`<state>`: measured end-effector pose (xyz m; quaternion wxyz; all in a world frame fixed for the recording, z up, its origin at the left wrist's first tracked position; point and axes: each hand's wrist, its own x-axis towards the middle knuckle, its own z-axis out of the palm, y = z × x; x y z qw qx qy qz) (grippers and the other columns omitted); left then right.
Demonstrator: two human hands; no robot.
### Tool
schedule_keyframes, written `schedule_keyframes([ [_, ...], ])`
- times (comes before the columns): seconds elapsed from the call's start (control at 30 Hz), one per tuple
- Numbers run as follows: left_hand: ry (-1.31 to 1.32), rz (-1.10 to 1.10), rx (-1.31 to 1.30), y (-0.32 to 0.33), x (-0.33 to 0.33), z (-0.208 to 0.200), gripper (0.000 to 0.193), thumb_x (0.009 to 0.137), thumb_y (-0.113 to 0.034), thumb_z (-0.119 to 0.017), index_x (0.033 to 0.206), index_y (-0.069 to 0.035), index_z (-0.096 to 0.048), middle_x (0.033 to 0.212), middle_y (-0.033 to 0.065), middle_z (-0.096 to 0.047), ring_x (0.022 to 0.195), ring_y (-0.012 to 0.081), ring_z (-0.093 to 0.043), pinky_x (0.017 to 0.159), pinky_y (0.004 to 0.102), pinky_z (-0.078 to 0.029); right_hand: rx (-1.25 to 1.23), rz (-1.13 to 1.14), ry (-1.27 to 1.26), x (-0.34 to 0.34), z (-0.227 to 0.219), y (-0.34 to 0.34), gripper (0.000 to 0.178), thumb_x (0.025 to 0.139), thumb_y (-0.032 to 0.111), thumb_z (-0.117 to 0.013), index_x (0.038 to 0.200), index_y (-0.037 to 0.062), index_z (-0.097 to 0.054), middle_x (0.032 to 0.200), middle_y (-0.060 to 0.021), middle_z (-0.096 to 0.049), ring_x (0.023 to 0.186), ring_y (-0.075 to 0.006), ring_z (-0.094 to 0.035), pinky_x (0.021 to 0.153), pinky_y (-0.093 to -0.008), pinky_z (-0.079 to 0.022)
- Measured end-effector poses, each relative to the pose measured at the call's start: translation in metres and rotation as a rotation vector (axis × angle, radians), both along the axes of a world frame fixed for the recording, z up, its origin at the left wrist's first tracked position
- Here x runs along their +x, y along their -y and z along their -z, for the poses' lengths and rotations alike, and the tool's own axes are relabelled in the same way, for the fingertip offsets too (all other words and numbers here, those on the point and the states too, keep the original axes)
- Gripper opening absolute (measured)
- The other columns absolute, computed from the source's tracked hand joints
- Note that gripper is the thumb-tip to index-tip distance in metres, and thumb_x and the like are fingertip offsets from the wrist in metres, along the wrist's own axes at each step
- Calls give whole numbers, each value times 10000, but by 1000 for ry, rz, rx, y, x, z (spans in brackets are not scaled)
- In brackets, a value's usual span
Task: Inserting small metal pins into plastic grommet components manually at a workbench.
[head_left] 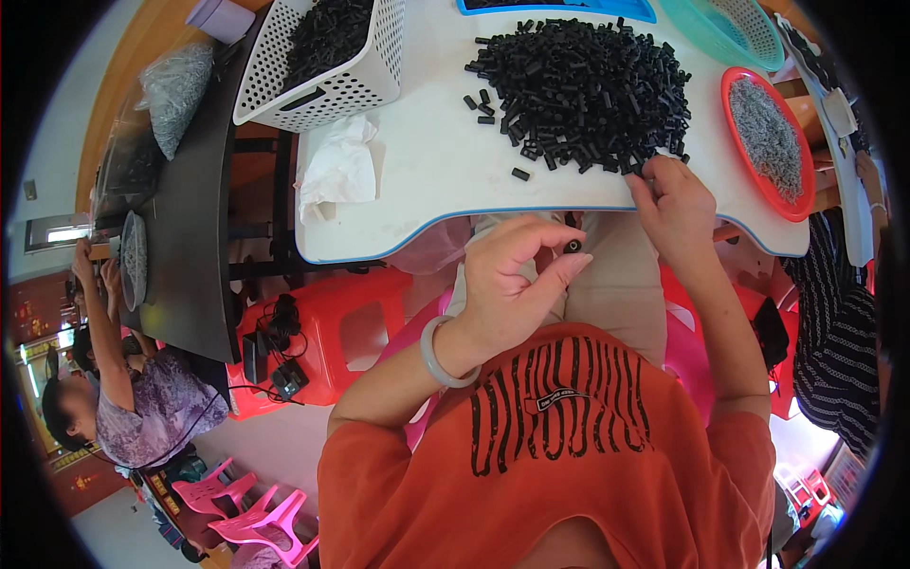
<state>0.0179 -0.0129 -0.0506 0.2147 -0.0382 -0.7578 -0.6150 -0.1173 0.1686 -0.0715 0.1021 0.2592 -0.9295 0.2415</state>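
Note:
Between the thumb and fingertips of my left hand (517, 280) is a small black cylinder (572, 247), held in front of the table edge above my lap. A round opening shows in its end. My right hand (675, 209) reaches to the near right edge of a big heap of short black cylinders (588, 90). Its thumb and fingers are closed together at the heap, and what lies between them is too small or hidden to name. A few loose cylinders (520, 174) lie apart from the heap on the white table (427, 171).
A red tray (809, 194) of small silvery parts stands at the right. A white perforated basket (351, 104) holds more black pieces at the left, near a crumpled white tissue (341, 166). Behind are a blue tray (559, 13) and a teal basket (697, 28). Another person (142, 398) sits at left.

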Motion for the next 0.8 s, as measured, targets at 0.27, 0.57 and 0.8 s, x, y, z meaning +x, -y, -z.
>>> schedule_keyframes([
  [0.27, -7, 5, 8, 2, 1, 1, 200, 752, -13, -732, 939, -2, -662, 779, 52, -618, 594, 101, -542, 561, 221, -426, -211, -55, 243, -8, -5, -18, 114, 785, 75, -655, 851, 21, -579, 771, -125, -612, 654, -280, -604, 592, -353, -481],
  [0.57, -17, 9, 2, 2, 0, 1, 195, 752, -10, -730, 935, 4, -663, 776, 61, -629, 585, 103, -547, 550, 220, -424, -58, -48, 159, -14, -10, -20, 133, 748, 28, -654, 860, 23, -581, 773, -123, -613, 665, -267, -613, 602, -344, -486],
  [0.8, 9, 13, 21, 0, 0, 4, 196, 751, -12, -731, 933, 2, -660, 772, 63, -627, 581, 103, -544, 546, 221, -422, -136, -185, -2, -9, -10, -2, 126, 772, 61, -649, 892, 55, -613, 832, -99, -612, 688, -279, -618, 608, -360, -490],
])
